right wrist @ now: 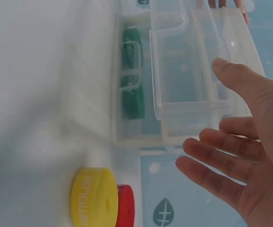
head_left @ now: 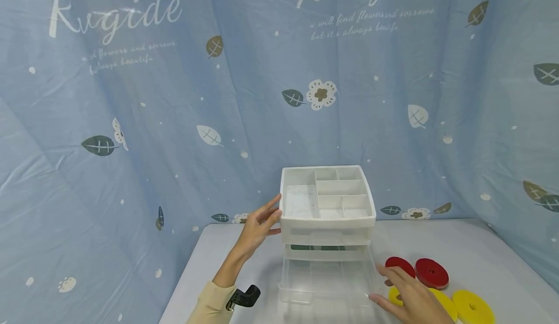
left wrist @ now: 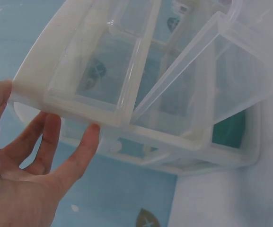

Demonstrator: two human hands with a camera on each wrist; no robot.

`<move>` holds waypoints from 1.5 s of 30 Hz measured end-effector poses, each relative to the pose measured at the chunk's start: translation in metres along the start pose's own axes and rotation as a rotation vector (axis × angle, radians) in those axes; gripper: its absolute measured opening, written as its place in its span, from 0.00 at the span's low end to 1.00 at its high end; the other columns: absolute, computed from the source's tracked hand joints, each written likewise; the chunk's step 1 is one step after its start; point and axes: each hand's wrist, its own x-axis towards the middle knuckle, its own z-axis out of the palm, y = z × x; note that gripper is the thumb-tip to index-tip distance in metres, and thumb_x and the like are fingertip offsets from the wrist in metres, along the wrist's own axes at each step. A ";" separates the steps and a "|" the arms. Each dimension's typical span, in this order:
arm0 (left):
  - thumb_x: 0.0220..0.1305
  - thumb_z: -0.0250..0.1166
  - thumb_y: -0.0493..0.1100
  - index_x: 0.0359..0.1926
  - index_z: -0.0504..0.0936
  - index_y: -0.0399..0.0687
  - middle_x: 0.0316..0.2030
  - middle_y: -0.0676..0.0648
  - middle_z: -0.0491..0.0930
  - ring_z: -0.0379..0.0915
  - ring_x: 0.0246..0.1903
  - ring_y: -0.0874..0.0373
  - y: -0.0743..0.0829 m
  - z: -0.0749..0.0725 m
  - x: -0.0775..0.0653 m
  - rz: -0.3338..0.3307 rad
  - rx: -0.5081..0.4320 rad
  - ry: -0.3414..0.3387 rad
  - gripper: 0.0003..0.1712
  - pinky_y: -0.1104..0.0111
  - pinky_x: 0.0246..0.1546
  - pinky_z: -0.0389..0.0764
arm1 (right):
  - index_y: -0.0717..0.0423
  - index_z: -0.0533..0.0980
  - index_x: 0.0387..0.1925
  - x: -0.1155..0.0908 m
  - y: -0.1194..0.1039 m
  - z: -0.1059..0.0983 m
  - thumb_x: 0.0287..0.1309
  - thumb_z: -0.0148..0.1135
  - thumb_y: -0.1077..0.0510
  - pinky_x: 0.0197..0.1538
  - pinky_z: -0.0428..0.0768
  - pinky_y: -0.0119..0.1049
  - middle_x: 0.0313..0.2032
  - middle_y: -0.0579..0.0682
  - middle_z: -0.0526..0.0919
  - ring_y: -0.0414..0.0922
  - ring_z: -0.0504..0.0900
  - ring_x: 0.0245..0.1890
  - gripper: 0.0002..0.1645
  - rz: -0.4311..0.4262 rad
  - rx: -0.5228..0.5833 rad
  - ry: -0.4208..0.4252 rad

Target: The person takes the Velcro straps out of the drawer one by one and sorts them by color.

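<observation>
A small white plastic drawer organizer (head_left: 327, 229) stands on the table, with a divided tray on top. Its clear middle drawer (head_left: 323, 278) is pulled far out toward me and appears tilted in the left wrist view. My left hand (head_left: 257, 227) rests its extended fingertips against the organizer's left side, near the top. Beside the drawer's right front corner is my right hand (head_left: 408, 292), fingers spread and thumb (right wrist: 228, 68) close to the drawer wall. Through the bottom drawer a green object (right wrist: 134, 73) shows, partly covered by clear plastic.
To the right lie two red rolls (head_left: 431, 273) and several yellow rolls (head_left: 473, 307), some partly behind my right hand. A patterned blue curtain (head_left: 262, 96) hangs behind the white table (head_left: 244, 266). A black wrist mount (head_left: 246, 296) sits at my left sleeve.
</observation>
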 end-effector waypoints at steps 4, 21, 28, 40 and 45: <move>0.74 0.56 0.49 0.72 0.62 0.75 0.69 0.43 0.67 0.68 0.66 0.41 0.000 0.000 0.000 -0.002 0.002 -0.001 0.29 0.51 0.54 0.83 | 0.49 0.75 0.61 0.000 0.000 0.001 0.42 0.72 0.29 0.36 0.89 0.37 0.44 0.44 0.84 0.38 0.83 0.37 0.47 -0.001 0.014 0.007; 0.74 0.57 0.49 0.71 0.63 0.75 0.69 0.43 0.67 0.68 0.66 0.42 0.002 0.000 0.000 -0.007 -0.002 0.003 0.29 0.52 0.54 0.83 | 0.37 0.81 0.47 -0.005 -0.008 0.010 0.39 0.80 0.40 0.35 0.87 0.28 0.55 0.48 0.77 0.38 0.82 0.38 0.30 -0.139 0.075 0.159; 0.74 0.56 0.48 0.72 0.62 0.74 0.70 0.43 0.66 0.67 0.67 0.42 0.001 0.000 0.000 -0.002 0.000 -0.002 0.29 0.52 0.55 0.83 | 0.34 0.81 0.40 -0.004 -0.012 0.011 0.38 0.81 0.44 0.37 0.88 0.29 0.54 0.46 0.79 0.34 0.80 0.35 0.23 -0.111 0.093 0.166; 0.74 0.56 0.48 0.72 0.62 0.72 0.70 0.43 0.66 0.66 0.67 0.42 -0.002 -0.001 0.000 0.004 0.012 0.002 0.29 0.53 0.54 0.84 | 0.43 0.83 0.47 -0.001 -0.010 0.018 0.37 0.81 0.41 0.39 0.88 0.32 0.53 0.44 0.81 0.38 0.83 0.39 0.31 -0.092 0.110 0.242; 0.74 0.56 0.48 0.72 0.63 0.73 0.69 0.43 0.67 0.67 0.66 0.42 -0.001 0.000 0.000 0.001 0.002 0.005 0.29 0.53 0.54 0.84 | 0.46 0.84 0.49 0.000 -0.012 0.022 0.38 0.81 0.42 0.41 0.89 0.36 0.53 0.45 0.82 0.39 0.85 0.37 0.32 -0.094 0.062 0.302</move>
